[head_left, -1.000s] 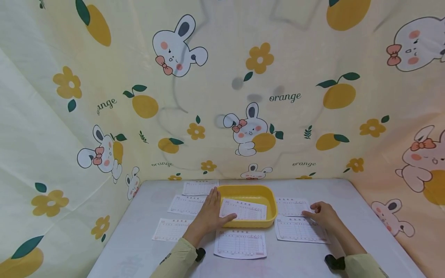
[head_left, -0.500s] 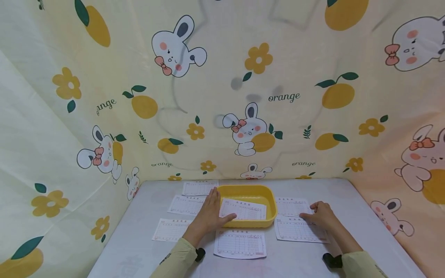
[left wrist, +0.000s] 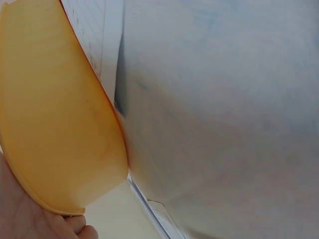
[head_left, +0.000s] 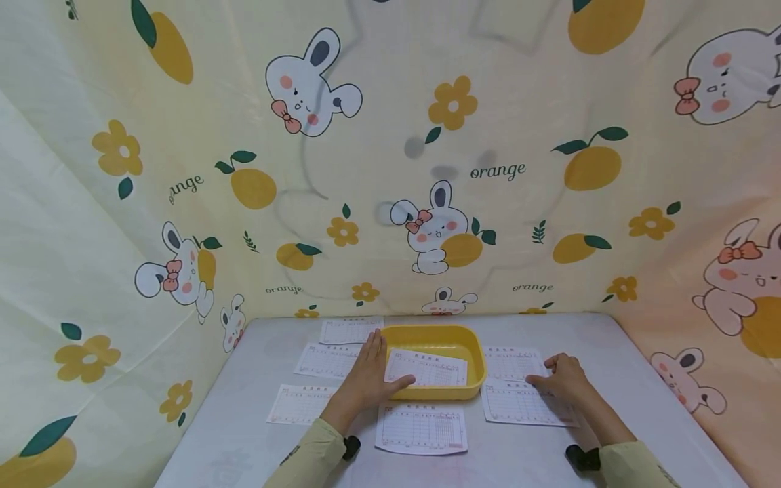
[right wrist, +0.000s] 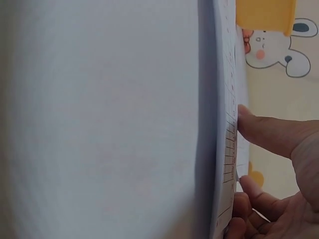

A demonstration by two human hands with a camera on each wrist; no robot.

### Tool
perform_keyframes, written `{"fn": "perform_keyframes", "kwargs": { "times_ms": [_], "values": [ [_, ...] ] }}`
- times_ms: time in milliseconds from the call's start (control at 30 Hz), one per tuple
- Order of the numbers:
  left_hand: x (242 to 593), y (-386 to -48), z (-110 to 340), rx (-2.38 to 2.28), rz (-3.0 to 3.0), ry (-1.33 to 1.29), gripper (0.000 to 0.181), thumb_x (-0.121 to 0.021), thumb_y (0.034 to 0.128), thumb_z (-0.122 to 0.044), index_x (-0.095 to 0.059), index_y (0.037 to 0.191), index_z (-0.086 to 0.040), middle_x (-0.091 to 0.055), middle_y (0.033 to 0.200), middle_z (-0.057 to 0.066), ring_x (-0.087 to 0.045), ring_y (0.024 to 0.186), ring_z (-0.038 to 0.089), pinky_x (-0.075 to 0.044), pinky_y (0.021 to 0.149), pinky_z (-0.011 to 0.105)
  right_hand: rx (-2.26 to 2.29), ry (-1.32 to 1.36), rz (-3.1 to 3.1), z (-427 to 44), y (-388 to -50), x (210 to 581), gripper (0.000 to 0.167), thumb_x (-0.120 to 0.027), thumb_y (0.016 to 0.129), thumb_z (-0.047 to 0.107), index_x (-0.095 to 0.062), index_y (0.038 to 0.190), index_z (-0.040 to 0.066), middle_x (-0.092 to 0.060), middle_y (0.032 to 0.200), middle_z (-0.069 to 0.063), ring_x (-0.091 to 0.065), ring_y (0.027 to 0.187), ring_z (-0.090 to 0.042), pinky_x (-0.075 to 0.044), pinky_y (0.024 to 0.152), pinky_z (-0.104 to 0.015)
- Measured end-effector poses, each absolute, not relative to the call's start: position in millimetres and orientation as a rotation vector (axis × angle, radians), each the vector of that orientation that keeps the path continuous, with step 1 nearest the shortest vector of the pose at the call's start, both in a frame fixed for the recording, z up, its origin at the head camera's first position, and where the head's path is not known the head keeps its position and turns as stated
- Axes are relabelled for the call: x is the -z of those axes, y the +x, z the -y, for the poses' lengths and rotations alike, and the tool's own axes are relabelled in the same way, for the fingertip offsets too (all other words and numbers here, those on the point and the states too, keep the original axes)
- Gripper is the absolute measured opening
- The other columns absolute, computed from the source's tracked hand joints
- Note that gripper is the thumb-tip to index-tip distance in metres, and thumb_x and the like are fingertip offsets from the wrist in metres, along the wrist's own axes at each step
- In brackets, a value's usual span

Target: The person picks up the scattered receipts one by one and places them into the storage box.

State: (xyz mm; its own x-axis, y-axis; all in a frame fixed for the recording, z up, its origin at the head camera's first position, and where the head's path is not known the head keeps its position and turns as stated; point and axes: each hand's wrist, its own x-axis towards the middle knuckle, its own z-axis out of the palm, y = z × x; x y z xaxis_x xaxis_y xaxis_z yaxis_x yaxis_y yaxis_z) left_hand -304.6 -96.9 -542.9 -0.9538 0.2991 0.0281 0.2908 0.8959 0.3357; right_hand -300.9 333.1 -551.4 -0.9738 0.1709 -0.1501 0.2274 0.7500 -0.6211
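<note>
In the head view, the left hand lies along the left side of a yellow tray, its fingers straight and its thumb reaching over the front rim. Inside the tray lies a printed slip. The right hand is over two slip piles to the tray's right; its thumb tip is where the back pile meets the front pile. Its index finger is bent, with a gap to the thumb. The right wrist view shows the thumb and fingertips of the right hand beside a thick pile.
Three slips or piles stand left of the tray: back, middle and front. Another pile lies in front of the tray. A patterned curtain rises behind the white table and at both sides.
The right thumb has shifted slightly left over the slips and then stayed nearly still. The left hand, tray and slips show no visible movement.
</note>
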Motion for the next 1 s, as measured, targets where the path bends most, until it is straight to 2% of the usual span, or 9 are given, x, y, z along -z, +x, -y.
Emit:
{"fn": "perform_keyframes", "kwargs": {
  "times_ms": [233,500,767,1000],
  "values": [
    [542.4,-305.3,96.8,-0.525,-3.030,0.473,0.122,-0.055,0.0933,-0.084,-0.013,0.171,0.001,-0.001,0.181,0.015,-0.002,0.167,0.033,-0.016,0.134,0.049,1.068,0.322,-2.865,-330.7,-298.3,551.1,0.068,-0.088,0.090,0.023,-0.043,0.124,-0.014,-0.046,0.115,-0.033,-0.049,0.099,-0.043,-0.048,0.081,-0.045],
    [540.8,-303.3,95.7,-0.541,-3.028,0.453,0.121,-0.059,0.0929,-0.081,-0.014,0.171,0.000,-0.001,0.181,0.014,-0.002,0.167,0.033,-0.016,0.134,0.050,1.085,0.320,-2.844,-329.7,-300.4,549.6,0.065,-0.087,0.091,0.019,-0.037,0.123,-0.008,-0.050,0.108,-0.027,-0.054,0.096,-0.038,-0.047,0.076,-0.040],
    [539.8,-303.5,95.8,-0.543,-3.029,0.453,0.122,-0.057,0.0919,-0.083,-0.015,0.171,0.000,-0.003,0.181,0.014,-0.003,0.167,0.033,-0.017,0.134,0.051,1.109,0.314,-2.795,-331.0,-302.3,550.1,0.069,-0.085,0.093,0.020,-0.031,0.128,-0.004,-0.053,0.104,-0.024,-0.057,0.093,-0.035,-0.046,0.073,-0.038],
    [539.4,-303.2,95.7,-0.544,-3.029,0.452,0.123,-0.057,0.0915,-0.084,-0.014,0.171,-0.001,-0.002,0.181,0.014,-0.004,0.167,0.033,-0.018,0.134,0.050,1.124,0.295,-2.784,-332.5,-303.2,552.3,0.074,-0.085,0.093,0.020,-0.029,0.134,-0.006,-0.054,0.110,-0.028,-0.057,0.096,-0.037,-0.047,0.076,-0.039]
  ]
}}
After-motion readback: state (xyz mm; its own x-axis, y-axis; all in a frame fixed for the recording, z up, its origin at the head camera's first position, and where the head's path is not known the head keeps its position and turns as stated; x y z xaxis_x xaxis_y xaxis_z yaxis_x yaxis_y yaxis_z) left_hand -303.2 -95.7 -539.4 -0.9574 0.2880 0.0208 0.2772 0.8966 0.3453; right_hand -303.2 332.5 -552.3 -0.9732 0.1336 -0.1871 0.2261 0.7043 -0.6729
